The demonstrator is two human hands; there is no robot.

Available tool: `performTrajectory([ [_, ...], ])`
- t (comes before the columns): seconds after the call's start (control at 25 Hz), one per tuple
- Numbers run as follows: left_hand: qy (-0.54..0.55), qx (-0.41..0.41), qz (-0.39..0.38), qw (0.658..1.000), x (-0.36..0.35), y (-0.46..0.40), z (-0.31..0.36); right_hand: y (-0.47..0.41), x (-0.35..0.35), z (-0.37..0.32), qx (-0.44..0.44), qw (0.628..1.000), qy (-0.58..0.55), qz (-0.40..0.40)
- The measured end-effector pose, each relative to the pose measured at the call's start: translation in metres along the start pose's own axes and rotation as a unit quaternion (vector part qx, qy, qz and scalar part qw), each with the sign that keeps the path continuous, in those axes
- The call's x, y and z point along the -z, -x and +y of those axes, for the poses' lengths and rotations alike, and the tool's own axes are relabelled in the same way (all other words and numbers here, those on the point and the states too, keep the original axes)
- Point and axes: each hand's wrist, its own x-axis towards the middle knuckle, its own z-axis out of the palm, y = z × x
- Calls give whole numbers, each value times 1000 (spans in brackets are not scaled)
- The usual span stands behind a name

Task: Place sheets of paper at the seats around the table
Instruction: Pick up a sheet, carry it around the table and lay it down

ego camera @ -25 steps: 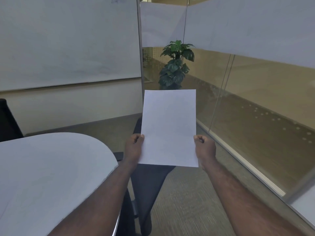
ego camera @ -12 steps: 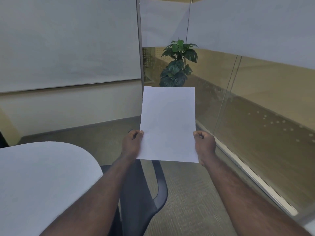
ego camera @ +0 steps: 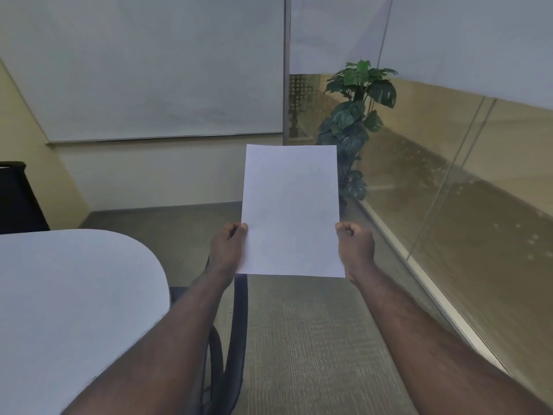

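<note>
A blank white sheet of paper [ego camera: 290, 211] is held up in front of me, over the carpet. My left hand [ego camera: 229, 245] pinches its lower left edge and my right hand [ego camera: 356, 245] grips its lower right edge. The white rounded table [ego camera: 68, 295] lies to my lower left, apart from the paper. A black chair [ego camera: 236, 324] stands tucked at the table's rounded end, partly hidden under my left forearm.
A glass wall [ego camera: 463, 205] runs along the right side. A green potted plant [ego camera: 353, 124] stands in the far corner beside a whiteboard [ego camera: 155, 70]. Another dark chair back [ego camera: 15, 196] shows at the far left. Carpeted floor [ego camera: 305, 339] lies between table and glass.
My view has turned left and moved forward along the table's end. The chair now sits lower under my left arm, and a dark chair back has come into view at far left.
</note>
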Motion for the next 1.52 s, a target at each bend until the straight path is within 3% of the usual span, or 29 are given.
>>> performTrajectory([
  [0.4,-1,17,79,997,5,-44,-1,-61,-66,0,13,996,-7,-82],
  [0.88,-44,21,232,972,99,-128,-16,-105,-241,-42,55,975,-17,-215],
  [1.2,-31,46,331,942,171,-122,-35,-69,-333,-50,71,945,-13,-319],
  [1.52,-30,72,451,889,212,-84,-65,-26,-406,-47,77,891,0,-447],
])
